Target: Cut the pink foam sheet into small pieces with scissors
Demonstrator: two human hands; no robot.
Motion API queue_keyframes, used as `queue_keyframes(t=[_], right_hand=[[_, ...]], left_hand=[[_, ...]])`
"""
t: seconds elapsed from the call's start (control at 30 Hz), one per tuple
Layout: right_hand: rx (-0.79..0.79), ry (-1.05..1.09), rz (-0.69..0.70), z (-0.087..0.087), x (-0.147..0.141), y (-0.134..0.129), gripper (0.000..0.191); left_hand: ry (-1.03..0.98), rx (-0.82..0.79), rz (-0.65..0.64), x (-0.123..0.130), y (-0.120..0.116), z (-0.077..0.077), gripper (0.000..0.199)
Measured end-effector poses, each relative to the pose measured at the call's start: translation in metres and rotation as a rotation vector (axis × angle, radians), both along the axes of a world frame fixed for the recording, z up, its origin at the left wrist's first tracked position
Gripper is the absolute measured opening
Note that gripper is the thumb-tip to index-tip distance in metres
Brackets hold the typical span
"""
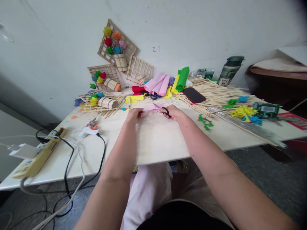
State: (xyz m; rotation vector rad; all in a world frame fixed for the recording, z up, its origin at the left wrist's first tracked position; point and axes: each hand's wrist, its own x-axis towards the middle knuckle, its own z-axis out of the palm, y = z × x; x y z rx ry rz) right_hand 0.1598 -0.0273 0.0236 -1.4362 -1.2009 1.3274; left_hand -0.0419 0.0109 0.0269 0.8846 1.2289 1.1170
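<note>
Near the middle of the white table, my left hand (pixel 135 115) is closed on one end of a pink paper strip (pixel 149 108). My right hand (pixel 173 112) is closed around the black handles of a pair of scissors (pixel 165 110). The blades point left and lie at the right part of the strip; whether they are cutting it I cannot tell. Behind the hands lie folded pink paper (pixel 158 83), yellow paper (pixel 134 98) and red paper (pixel 138 90). A second pair of scissors (pixel 155 95) with dark blue handles rests beside the pink paper.
Left, a power strip (pixel 40 155) with cables and a white glue gun (pixel 88 131) lie on the table (pixel 163 140). Right are many wooden sticks (pixel 213 89), a phone (pixel 194 95), green scraps (pixel 205 122) and a bottle (pixel 230 70). Stick lattices with paper flowers (pixel 116 41) lean against the wall.
</note>
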Motion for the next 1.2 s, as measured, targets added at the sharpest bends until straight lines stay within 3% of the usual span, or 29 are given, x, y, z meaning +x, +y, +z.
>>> queue_keyframes(t=[0.23, 0.43, 0.67, 0.83, 1.2], right_hand=[[-0.018, 0.051, 0.011, 0.007, -0.001, -0.005, 0.031], [-0.029, 0.067, 0.013, 0.019, -0.004, -0.013, 0.027], [-0.026, -0.031, 0.019, 0.019, 0.002, -0.014, 0.033], [-0.003, -0.066, 0.102, 0.018, 0.003, -0.014, 0.035], [0.109, -0.018, 0.158, 0.003, -0.002, -0.005, 0.039]], left_hand=[[-0.017, -0.007, 0.09, 0.0, -0.003, 0.005, 0.006], [-0.116, 0.105, 0.154, -0.001, -0.001, 0.001, 0.005], [-0.199, 0.14, 0.088, 0.002, 0.004, -0.008, 0.005], [-0.216, 0.14, 0.057, 0.006, 0.004, -0.009, 0.006], [-0.224, 0.104, 0.023, 0.018, -0.001, -0.009, 0.006]])
